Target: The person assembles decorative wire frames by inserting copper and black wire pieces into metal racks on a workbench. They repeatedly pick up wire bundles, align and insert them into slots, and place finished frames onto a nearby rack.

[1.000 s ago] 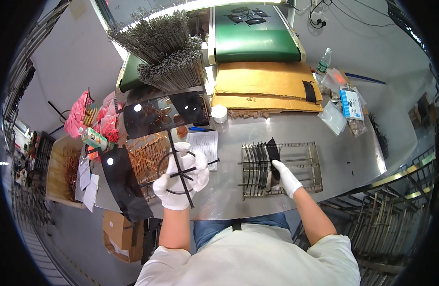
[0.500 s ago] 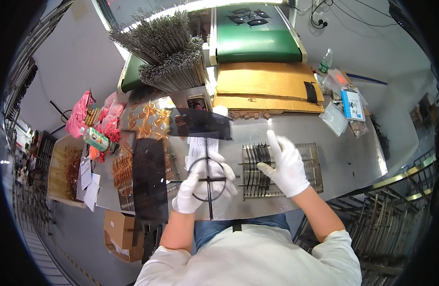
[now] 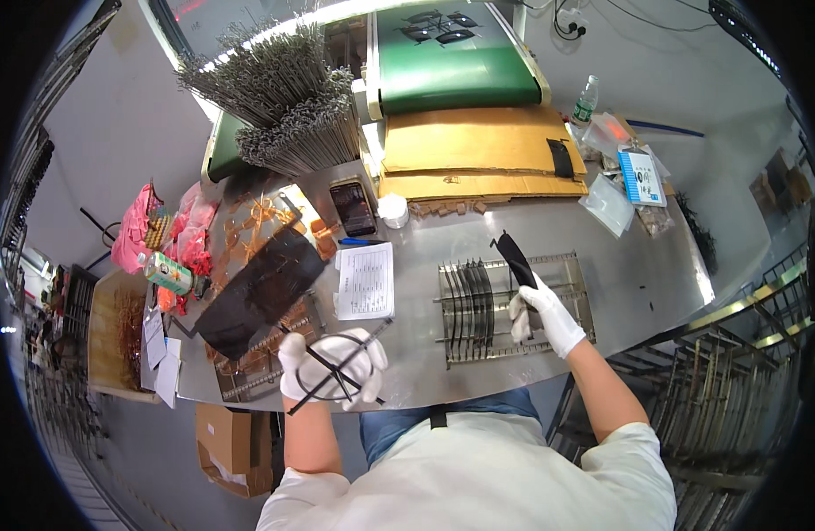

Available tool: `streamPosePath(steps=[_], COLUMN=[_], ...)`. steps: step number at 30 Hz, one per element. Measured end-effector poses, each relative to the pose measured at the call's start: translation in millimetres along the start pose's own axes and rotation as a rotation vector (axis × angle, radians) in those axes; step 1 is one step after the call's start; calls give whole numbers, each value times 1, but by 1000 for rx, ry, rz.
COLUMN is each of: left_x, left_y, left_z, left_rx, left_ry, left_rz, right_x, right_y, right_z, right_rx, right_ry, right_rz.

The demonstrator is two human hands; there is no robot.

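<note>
My left hand (image 3: 368, 363), in a white glove, holds a black wire frame (image 3: 326, 396), a ring crossed by straight rods, low over the table's near edge. A thin dark panel (image 3: 261, 292) extends up and left from a rod end and seems joined to it. My right hand (image 3: 553, 320), also gloved, is closed on a curved black plate (image 3: 514, 257), held tilted above the right part of a metal wire rack (image 3: 562, 265). Several similar black plates (image 3: 469, 301) stand upright in that rack's left part. My right fingertips are partly hidden.
Copper-coloured parts (image 3: 266, 217) and another rack (image 3: 248, 389) lie left. Behind are a paper sheet (image 3: 366, 281), phone (image 3: 352, 208), white jar (image 3: 392, 211), cardboard (image 3: 478, 155), wire bundles (image 3: 310, 133) and a green conveyor (image 3: 461, 80). A bottle (image 3: 585, 100) stands back right.
My left hand has lowered and turned the frame; two dark panels showed around it before, one now. My right hand, open above the rack earlier, now grips a black plate.
</note>
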State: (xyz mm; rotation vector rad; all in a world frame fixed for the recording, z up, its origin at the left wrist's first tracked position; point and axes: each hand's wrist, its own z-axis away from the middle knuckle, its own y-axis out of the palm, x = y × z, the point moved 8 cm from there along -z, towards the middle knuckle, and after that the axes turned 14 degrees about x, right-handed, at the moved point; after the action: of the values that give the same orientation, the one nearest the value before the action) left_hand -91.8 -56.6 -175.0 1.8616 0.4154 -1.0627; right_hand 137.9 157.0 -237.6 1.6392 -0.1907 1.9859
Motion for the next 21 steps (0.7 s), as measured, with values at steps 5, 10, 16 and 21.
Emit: streamPosePath(steps=[5, 10, 16, 21], left_x=[5, 1, 18, 10], left_y=[-4, -5, -8, -3], left_z=[-19, -19, -29, -39], left_rx=[-56, -67, -75, -112], left_ry=[-56, -2, 4, -35], left_rz=[-21, -34, 17, -53], right_x=[-81, -91, -70, -61], right_y=[-19, -15, -17, -19], right_z=[-23, -32, -30, -35], right_rx=[-128, 23, -83, -190], right_ry=[326, 377, 240, -117], right_rz=[-98, 75, 539, 860])
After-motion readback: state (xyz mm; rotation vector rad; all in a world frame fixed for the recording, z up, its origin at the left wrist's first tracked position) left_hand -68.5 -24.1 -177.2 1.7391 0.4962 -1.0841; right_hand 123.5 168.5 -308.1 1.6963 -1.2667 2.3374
